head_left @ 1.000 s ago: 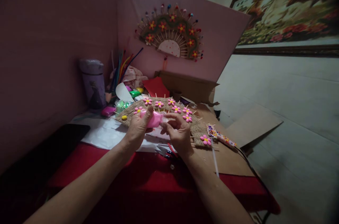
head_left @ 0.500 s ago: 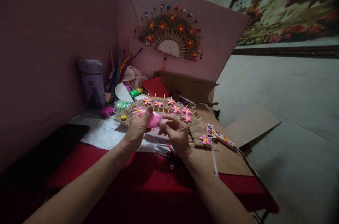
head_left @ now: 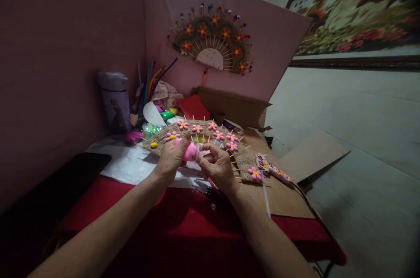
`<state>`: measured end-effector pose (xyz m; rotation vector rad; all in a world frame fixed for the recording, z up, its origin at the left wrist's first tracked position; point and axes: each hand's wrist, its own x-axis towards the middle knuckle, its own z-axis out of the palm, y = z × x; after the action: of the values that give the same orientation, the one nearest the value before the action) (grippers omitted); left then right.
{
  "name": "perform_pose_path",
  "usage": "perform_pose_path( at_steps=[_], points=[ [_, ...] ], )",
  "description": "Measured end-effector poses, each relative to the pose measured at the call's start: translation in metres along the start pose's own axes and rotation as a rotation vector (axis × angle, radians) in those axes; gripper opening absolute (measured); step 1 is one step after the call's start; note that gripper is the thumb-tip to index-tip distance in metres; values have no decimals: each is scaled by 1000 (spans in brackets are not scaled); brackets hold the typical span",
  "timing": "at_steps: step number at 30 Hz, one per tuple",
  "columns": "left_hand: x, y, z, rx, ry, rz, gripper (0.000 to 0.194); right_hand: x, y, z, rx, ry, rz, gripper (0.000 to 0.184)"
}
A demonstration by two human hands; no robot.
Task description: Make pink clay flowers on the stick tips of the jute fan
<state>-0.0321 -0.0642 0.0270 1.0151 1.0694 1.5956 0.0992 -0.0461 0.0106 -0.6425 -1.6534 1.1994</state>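
Between my hands is a clear plastic packet of pink modelling clay [head_left: 190, 152]. My left hand [head_left: 171, 155] grips its left side, thumb on top. With bent fingers, my right hand [head_left: 217, 164] pinches the clear wrapper at the right end. Just behind them lies a twine-wrapped fan [head_left: 244, 162] with thin sticks poking out, pink clay flowers [head_left: 254, 173] and a lone yellow clay oval [head_left: 153, 145] on it. Scissors [head_left: 206, 189] lie below my right hand, partly hidden by it.
A purple tumbler [head_left: 114, 103], colourful pipe cleaners [head_left: 152, 81] and clay packets [head_left: 167, 114] stand at the back left. A patterned glue gun [head_left: 274, 169] with a cord rests on cardboard [head_left: 288, 201] at right. A finished fan [head_left: 213, 41] hangs on the pink board.
The pink clay packet looks more bunched up in my left hand, and my right fingers have shifted slightly at its wrapper end. The view has moved a little.
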Motion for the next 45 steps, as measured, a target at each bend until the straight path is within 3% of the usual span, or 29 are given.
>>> perform_pose_path(
  at_steps=[9, 14, 21, 27, 31, 36, 39, 45],
  points=[
    [1, 4, 1, -148, -1, -60, 48, 4, -4, -7, -51, 111, -109, 18],
    [3, 5, -2, -123, 0, -102, 49, 4, -3, -9, -102, 32, -153, 25],
    [7, 1, -6, -43, -166, -296, 50, 3, 1, -8, 85, -64, 46, 38],
    [12, -6, -11, 163, -96, -325, 48, 2, 2, -7, -45, -173, 17, 27],
    [13, -11, -11, 189, -108, -305, 46, 1, 2, -6, -195, -150, -62, 13],
    [11, -6, -6, 90, -30, -247, 45, 3, -1, -7, -23, -25, 50, 14],
    [11, -3, -5, 43, 18, -212, 45, 5, 0, -10, 9, -11, 30, 14],
    [11, -1, -9, 158, 111, 71, 47, 5, 2, -15, -317, -67, -136, 34]
  ],
)
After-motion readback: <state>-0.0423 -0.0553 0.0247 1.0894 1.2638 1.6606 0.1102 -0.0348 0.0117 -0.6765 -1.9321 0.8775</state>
